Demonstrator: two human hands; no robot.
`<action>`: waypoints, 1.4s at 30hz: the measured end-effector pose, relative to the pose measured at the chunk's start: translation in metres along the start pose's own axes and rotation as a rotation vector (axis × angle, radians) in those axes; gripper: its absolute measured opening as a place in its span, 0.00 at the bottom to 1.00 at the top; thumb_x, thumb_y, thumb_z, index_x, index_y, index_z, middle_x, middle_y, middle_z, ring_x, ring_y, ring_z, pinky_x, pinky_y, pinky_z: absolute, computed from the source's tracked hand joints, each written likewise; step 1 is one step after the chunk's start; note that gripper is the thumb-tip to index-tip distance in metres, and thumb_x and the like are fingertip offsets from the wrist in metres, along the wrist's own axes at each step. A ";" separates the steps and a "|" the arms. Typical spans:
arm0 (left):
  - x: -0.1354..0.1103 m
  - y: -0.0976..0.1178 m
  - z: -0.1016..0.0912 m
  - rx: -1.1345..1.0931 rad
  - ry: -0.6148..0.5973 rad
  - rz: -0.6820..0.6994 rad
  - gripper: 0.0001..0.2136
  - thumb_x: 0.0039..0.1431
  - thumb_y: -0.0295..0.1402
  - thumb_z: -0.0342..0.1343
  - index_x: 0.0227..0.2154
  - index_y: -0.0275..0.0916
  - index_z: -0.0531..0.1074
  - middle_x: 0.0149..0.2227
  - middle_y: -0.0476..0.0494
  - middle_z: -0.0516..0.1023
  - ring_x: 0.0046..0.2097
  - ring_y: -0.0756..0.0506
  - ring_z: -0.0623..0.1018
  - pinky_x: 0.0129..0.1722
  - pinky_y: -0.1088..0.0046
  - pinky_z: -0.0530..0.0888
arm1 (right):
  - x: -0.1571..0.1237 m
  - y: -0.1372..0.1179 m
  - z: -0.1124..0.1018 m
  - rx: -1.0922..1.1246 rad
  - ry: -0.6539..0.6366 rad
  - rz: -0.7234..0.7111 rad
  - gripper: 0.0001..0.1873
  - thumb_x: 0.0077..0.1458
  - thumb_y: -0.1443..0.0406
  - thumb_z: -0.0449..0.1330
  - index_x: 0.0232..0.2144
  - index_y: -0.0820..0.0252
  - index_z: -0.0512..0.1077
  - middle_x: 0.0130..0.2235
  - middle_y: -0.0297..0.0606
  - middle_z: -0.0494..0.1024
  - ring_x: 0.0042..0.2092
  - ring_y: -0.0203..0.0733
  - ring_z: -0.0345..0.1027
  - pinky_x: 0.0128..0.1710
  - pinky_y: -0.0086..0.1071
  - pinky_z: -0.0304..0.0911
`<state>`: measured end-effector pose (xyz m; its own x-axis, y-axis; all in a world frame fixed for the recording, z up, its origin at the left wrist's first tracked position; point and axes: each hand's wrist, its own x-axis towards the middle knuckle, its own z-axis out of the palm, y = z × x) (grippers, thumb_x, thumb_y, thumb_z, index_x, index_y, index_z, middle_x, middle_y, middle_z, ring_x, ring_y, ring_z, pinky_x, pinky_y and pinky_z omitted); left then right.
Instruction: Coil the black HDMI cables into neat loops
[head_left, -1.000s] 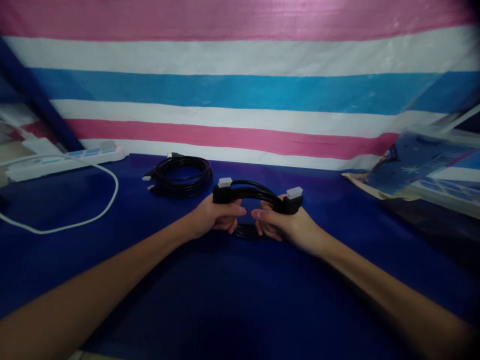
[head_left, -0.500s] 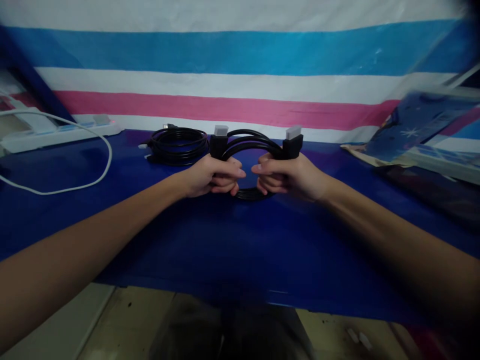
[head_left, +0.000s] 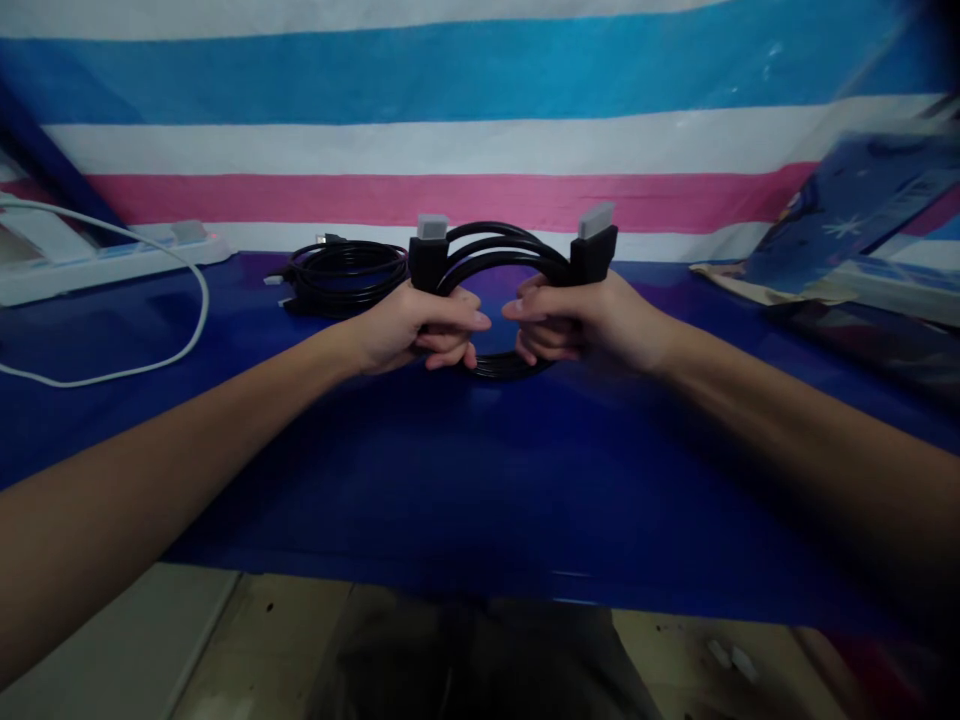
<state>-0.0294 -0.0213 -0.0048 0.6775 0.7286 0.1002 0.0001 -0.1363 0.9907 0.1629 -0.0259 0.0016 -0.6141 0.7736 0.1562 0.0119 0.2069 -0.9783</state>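
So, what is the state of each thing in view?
Black coiled cable with pale-capped plugs: held upright, plugs pointing up.
Left hand: grip closed on it.
Right hand: grip closed on it.
Second black coiled cable: lying on blue table.
White power strip: lying flat.

cable coil [head_left: 491, 262] mid-frame between left hand [head_left: 409, 330] and right hand [head_left: 581, 325] | second coil [head_left: 341, 275] on table [head_left: 480, 470] just behind-left | power strip [head_left: 112, 260] far left | bag [head_left: 847, 230] upper right
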 end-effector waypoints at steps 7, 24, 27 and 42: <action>-0.003 -0.001 -0.002 0.118 -0.021 0.059 0.18 0.51 0.31 0.57 0.10 0.39 0.59 0.11 0.57 0.53 0.16 0.55 0.66 0.37 0.71 0.75 | 0.000 0.002 -0.002 -0.093 -0.018 -0.047 0.24 0.53 0.70 0.58 0.11 0.58 0.53 0.13 0.25 0.51 0.15 0.27 0.47 0.25 0.30 0.59; 0.025 -0.034 0.009 -0.200 0.757 0.230 0.04 0.57 0.27 0.53 0.27 0.35 0.68 0.22 0.49 0.72 0.27 0.51 0.75 0.32 0.74 0.75 | 0.005 0.000 0.043 -0.090 0.253 -0.051 0.26 0.59 0.54 0.58 0.16 0.57 0.53 0.12 0.25 0.51 0.14 0.28 0.49 0.17 0.28 0.55; 0.022 -0.028 0.010 -0.198 0.679 0.205 0.04 0.58 0.28 0.53 0.29 0.33 0.71 0.23 0.46 0.75 0.26 0.49 0.77 0.33 0.71 0.76 | 0.005 -0.001 0.037 -0.059 0.331 -0.065 0.26 0.61 0.60 0.57 0.15 0.57 0.53 0.11 0.25 0.51 0.13 0.28 0.47 0.17 0.29 0.56; -0.014 0.023 0.018 -0.256 -0.372 0.001 0.26 0.61 0.31 0.46 0.08 0.38 0.49 0.06 0.53 0.43 0.09 0.55 0.55 0.18 0.76 0.65 | 0.009 0.013 0.024 0.242 0.225 -0.047 0.26 0.60 0.58 0.57 0.15 0.57 0.52 0.11 0.23 0.50 0.13 0.27 0.46 0.19 0.27 0.59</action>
<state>-0.0252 -0.0467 0.0153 0.8958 0.4313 0.1073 -0.1507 0.0677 0.9863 0.1384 -0.0310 -0.0127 -0.4192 0.8853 0.2012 -0.2166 0.1177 -0.9691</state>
